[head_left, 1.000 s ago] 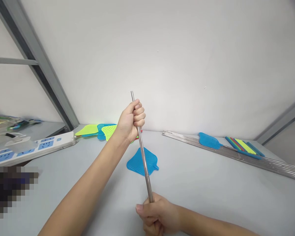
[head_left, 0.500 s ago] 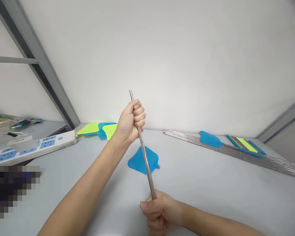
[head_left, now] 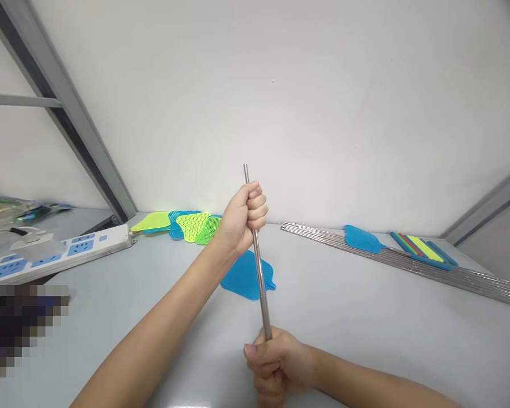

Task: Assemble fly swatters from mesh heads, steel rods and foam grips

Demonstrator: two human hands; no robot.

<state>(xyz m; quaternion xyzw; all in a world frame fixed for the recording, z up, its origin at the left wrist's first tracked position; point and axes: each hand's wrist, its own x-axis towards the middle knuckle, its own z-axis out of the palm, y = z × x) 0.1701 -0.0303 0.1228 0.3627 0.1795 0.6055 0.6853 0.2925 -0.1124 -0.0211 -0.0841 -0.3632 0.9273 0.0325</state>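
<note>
Clamped with fingers of left hand [head_left: 245,218] close to far end and right hand [head_left: 277,362] at near end, around smooth, shiny metal rod [head_left: 258,260], stepped toward near end. Held over tabletop [head_left: 344,317], long axis near-to-far, far tip canted slightly left. Seen behind: flat perforated blue paddle [head_left: 241,277], stub right. Farther: overlapping yellow-green paddles [head_left: 192,226] left, thin metal rods [head_left: 391,260] right.

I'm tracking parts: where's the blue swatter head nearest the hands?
In the head view, the blue swatter head lies on the grey table below centre, partly behind the metal rod, seen between left hand and right hand.
</note>
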